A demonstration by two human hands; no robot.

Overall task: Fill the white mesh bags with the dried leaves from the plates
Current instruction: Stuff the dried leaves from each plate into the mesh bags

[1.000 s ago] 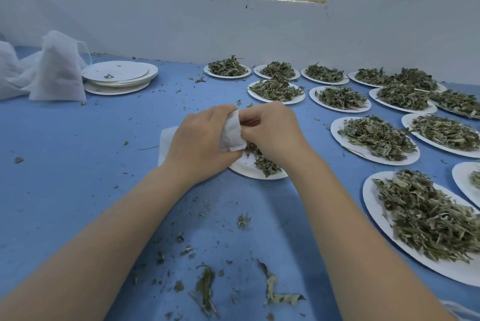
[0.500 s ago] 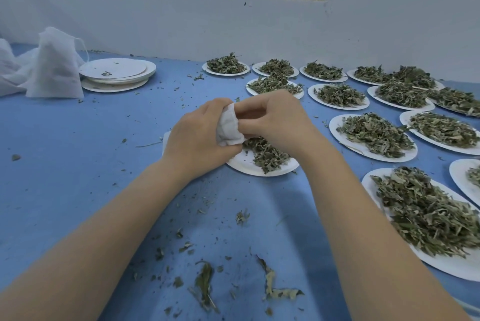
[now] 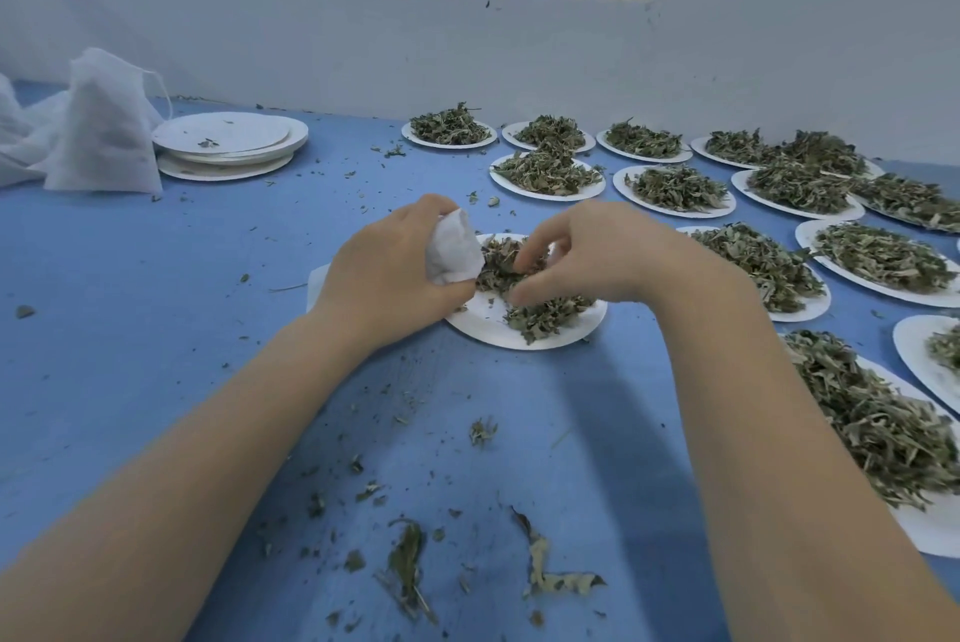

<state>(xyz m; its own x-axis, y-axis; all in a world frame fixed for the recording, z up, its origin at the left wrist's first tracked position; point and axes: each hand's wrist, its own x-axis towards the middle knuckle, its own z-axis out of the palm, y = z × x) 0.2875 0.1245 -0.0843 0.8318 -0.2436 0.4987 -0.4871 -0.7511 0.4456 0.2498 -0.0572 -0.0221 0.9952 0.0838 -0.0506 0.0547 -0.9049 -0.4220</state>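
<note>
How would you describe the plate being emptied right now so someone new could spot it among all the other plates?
On the blue table, find the person's two hands. The plate lies directly under them, apart from the rows of heaped plates to the right. Unlike those, much of its white surface is bare, and the right hand is gathering its leaves.

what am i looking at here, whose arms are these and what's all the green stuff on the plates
No machine here: these are a person's own two arms, filmed by a wide-angle camera worn on their head, looking down. The left hand grips a small white mesh bag. The right hand reaches with curled fingers into dried leaves on the plate just under both hands, seemingly gathering some for the bag. Many more leaf-filled plates cover the blue table to the right. Far left stand filled bags beside a stack of emptied plates. Crumbs lie scattered nearby.
</note>
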